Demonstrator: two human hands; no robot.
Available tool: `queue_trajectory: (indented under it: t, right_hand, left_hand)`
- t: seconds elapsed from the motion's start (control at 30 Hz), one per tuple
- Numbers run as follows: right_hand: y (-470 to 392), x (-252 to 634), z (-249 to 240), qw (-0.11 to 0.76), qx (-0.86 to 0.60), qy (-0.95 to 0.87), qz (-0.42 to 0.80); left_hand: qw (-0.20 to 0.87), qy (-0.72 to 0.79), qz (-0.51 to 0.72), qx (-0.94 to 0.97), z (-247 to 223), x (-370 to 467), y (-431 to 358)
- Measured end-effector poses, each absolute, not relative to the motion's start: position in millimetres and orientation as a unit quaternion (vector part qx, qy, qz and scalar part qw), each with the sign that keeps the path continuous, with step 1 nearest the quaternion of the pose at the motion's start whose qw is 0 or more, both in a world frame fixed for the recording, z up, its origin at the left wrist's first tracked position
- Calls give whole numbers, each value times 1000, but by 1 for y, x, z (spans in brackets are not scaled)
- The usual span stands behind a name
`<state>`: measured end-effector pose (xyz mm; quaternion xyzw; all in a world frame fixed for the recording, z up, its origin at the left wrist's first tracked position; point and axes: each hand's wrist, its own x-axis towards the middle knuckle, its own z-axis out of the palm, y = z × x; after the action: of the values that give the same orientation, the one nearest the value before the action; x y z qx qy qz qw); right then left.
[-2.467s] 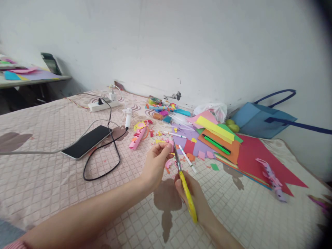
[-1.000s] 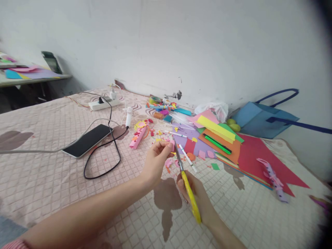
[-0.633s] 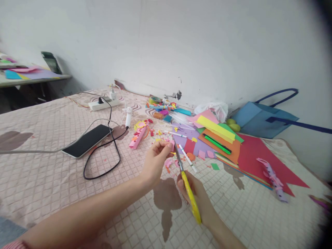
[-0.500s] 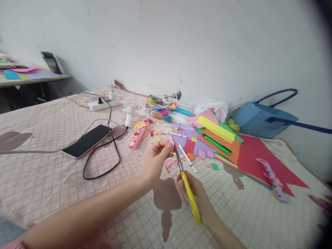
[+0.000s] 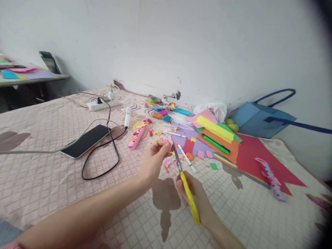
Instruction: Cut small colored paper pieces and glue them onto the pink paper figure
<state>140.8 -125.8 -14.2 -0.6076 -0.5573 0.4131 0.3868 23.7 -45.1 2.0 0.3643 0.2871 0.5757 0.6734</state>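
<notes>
There were two hands, one left hand (image 5: 151,163) and one right hand (image 5: 199,195), and one pair of scissors (image 5: 188,191). Two white pens (image 5: 186,158), one power strip (image 5: 102,105), one black-topped device (image 5: 86,141), one blue bag (image 5: 260,119) and two round yellow-green objects (image 5: 233,128) were visible. The paper scraps (image 5: 167,163) were too small to count.

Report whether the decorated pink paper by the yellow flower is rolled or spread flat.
Rolled: the decorated pink paper forms a narrow tube lying on the checked cloth.

No txt, brand, no. or sign legible anywhere.
</notes>
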Motion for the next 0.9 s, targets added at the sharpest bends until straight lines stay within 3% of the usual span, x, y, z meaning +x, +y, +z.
queue_trajectory:
  t: [0.6,0.9]
  right_hand:
    - [-126,145,-20,384,-621,-542,416]
    - [-121,157,-24,469,-608,-462,444]
  left_hand:
    - [674,303,561,372,2,21,-39]
    - [697,327,478,424,-3,21,-44]
